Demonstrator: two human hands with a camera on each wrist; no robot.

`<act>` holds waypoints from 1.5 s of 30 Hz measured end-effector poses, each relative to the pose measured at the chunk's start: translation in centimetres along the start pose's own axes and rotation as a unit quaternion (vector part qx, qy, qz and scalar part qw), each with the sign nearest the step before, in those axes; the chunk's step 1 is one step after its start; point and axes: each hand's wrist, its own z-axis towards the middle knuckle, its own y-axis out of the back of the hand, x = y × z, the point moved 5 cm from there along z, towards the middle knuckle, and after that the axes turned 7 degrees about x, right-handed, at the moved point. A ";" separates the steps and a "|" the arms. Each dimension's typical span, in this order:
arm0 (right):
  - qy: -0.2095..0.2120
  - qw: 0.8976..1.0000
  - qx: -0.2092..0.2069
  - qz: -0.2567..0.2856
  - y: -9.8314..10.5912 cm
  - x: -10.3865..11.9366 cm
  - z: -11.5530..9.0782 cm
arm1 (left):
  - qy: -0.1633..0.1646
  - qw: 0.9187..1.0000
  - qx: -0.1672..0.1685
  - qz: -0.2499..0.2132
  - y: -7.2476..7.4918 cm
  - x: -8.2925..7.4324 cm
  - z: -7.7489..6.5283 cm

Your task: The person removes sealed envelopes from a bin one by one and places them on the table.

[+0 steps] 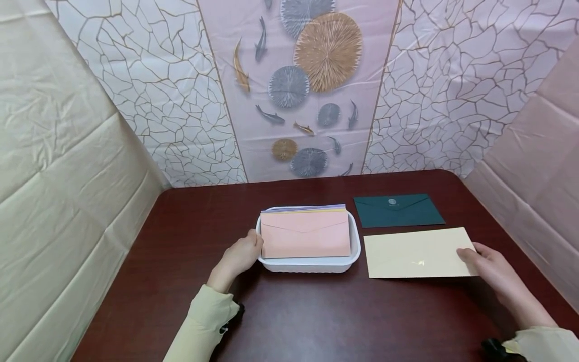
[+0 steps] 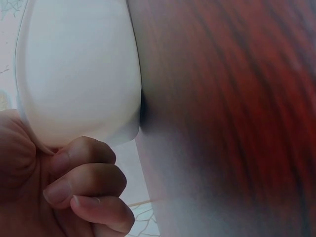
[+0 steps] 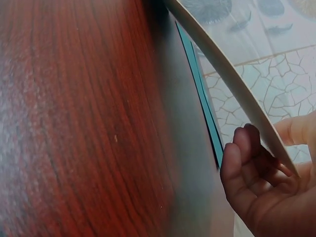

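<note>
A white plastic basket (image 1: 312, 265) stands mid-table with several envelopes in it. The front one is a pink envelope (image 1: 305, 239); thin purple and yellow edges show behind it. My left hand (image 1: 242, 253) grips the basket's left rim, its fingers curled at the edge in the left wrist view. At the right, my right hand (image 1: 493, 269) pinches the right end of a cream envelope (image 1: 416, 254) between thumb and fingers. In the right wrist view this envelope (image 3: 229, 74) is seen edge-on, raised above the table.
A dark green envelope (image 1: 398, 211) with a pale round emblem lies on the dark red-brown table (image 1: 316, 317), behind the cream one. Patterned cloth (image 1: 294, 125) hangs along the table's back edge, and pale cloth walls (image 1: 59, 201) stand at both sides.
</note>
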 end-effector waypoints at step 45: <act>-0.012 1.000 -0.009 -0.006 0.0 -2.7 0.7 | 0.010 1.000 0.001 -0.002 0.0 0.0 -0.1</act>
